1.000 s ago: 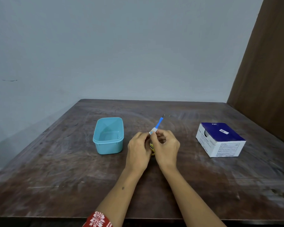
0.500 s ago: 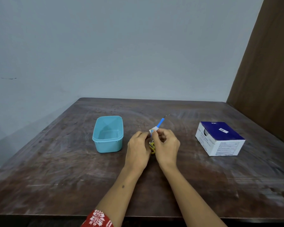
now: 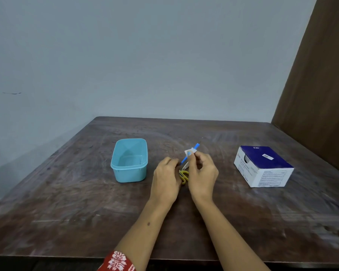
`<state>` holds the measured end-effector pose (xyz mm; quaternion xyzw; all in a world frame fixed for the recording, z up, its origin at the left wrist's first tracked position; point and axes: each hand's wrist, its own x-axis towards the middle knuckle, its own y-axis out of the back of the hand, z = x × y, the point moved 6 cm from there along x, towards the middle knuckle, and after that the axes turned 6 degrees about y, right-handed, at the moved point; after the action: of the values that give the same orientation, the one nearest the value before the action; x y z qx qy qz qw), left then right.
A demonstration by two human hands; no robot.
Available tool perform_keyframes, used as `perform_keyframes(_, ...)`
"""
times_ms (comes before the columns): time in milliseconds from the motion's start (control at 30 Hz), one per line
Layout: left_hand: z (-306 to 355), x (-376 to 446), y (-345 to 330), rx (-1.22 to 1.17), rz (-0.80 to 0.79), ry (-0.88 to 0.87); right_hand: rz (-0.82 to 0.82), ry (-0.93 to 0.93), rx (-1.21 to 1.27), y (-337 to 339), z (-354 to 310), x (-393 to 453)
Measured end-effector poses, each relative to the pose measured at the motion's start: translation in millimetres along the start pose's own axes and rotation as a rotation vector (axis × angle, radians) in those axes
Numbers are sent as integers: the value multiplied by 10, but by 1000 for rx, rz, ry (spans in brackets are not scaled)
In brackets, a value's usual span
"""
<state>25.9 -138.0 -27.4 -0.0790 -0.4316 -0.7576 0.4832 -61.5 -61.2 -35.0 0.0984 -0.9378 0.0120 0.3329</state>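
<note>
blue plastic, slim and stick-shaped, with a hair-thin wire at its far tip: this blue stick (image 3: 196, 146) is held just above the dark, worn wooden bench (image 3: 67, 212). it is near the bench's middle, between the light blue rectangular plastic tub (image 3: 128, 174) and the white and dark blue cardboard box (image 3: 262, 165). the right hand (image 3: 202, 175) pinches the small white tab (image 3: 190, 152) wrapped round the stick's middle, tilting the stick up and away. the left hand (image 3: 165, 178) sits just beside the lower end with its fingers curled.

the work looks like freeing or peeling something at the stick. it would go best with a firm pinch on the tab alone and the left hand taking the lower end squarely. any pull should run along the stick's line, not bend it. fingers should stay off the wire tip, and working low over the bench means a loose piece falls near the tub.

whether the left hand actually grips the lower end i cannot tell, as its knuckles cover the fingertips. the yellow-handled scissors (image 3: 184, 176) lie under and between the hands, their blades mostly hidden. the box's print is too small to read. a red patterned sleeve (image 3: 117, 262) is cut off at the lower edge.
</note>
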Motion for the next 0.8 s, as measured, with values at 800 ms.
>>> perform_keyframes(800, 21, -9, 39, -6, 25, -5, 14, -147, 189, -21, 84, -15)
